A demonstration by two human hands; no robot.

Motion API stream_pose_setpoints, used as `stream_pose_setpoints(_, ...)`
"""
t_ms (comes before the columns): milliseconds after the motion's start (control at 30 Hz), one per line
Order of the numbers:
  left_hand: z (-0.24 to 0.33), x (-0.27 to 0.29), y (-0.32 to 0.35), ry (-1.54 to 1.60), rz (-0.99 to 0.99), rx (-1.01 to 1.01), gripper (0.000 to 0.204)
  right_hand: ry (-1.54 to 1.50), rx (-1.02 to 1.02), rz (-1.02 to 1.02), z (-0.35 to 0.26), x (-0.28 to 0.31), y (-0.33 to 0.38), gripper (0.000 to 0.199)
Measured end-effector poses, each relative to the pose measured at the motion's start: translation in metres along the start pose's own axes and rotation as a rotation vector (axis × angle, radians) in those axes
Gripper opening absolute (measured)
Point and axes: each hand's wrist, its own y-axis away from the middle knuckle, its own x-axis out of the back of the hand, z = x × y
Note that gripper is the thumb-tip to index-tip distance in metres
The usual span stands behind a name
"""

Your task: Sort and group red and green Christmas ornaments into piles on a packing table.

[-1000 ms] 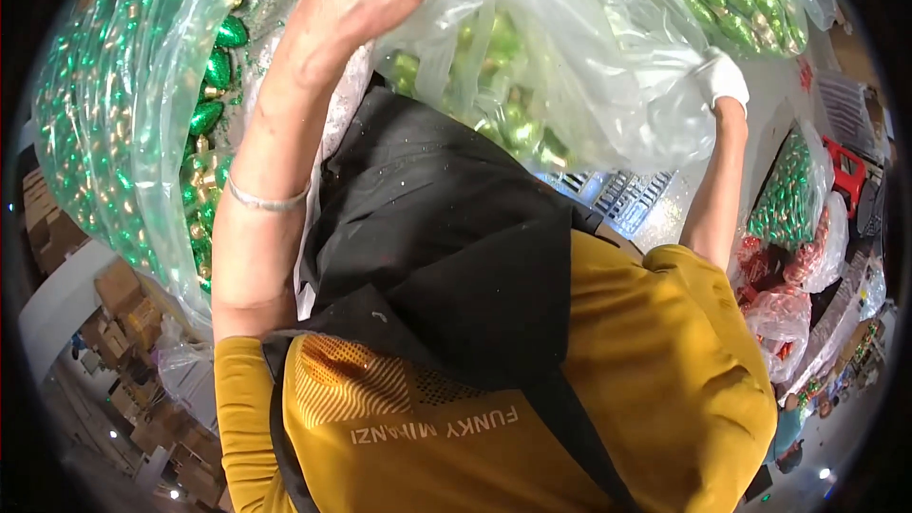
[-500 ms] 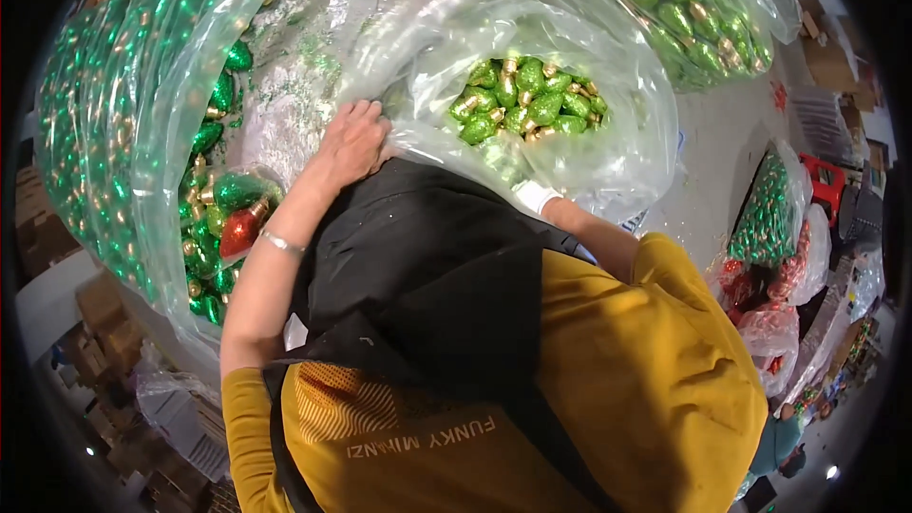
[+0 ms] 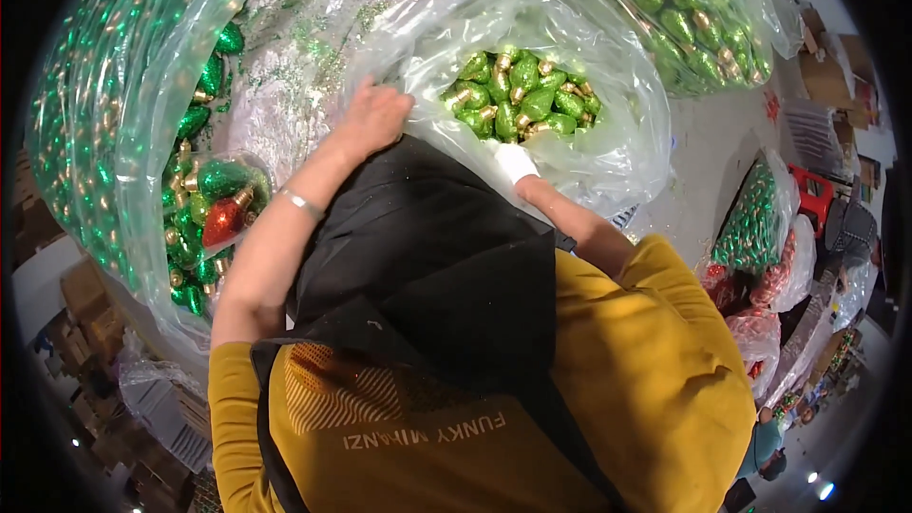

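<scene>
A large clear plastic bag (image 3: 622, 147) stands open in front of me, with several glittery light-green bulb ornaments (image 3: 524, 95) with gold caps inside. My left hand (image 3: 377, 117) is closed on the near-left edge of this bag. At its near rim, just below the ornaments, is my right hand (image 3: 516, 163) in a white glove; its fingers are too unclear to read. To the left, a big clear bag of dark-green bulb ornaments (image 3: 90, 133) gapes open. A small clear pack with a red ornament (image 3: 226, 218) and a green one lies on those ornaments.
Glitter-strewn plastic sheeting (image 3: 294, 66) covers the surface between the two bags. Another bag of light-green ornaments (image 3: 703, 28) stands at the far right. Further right are a bag of green ornaments (image 3: 750, 223), bags with red items and a red stool (image 3: 812, 195). Cardboard boxes (image 3: 95, 313) fill the left side.
My left hand has moved slightly right along the bag's edge. My gloved right hand has moved up and left, closer to the light-green ornaments, and more of the glove shows.
</scene>
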Motion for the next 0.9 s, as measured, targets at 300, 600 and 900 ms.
stream_pose_setpoints(300, 0.06, 0.178, -0.06, 0.266, 0.68, -0.174, 0.026, 0.297, -0.051, 0.686, 0.137, 0.223, -0.004, 0.022)
stream_pose_setpoints(600, 0.008, 0.058, -0.011, -0.067, 0.352, -0.293, 0.035, -0.645, -0.178, 0.218, 0.022, 0.191, 0.012, 0.026)
stream_pose_setpoints(900, -0.001, -0.039, -0.002, -0.073, -0.258, -0.104, 0.03, 0.136, -0.005, -0.462, 0.006, -0.089, 0.068, 0.026)
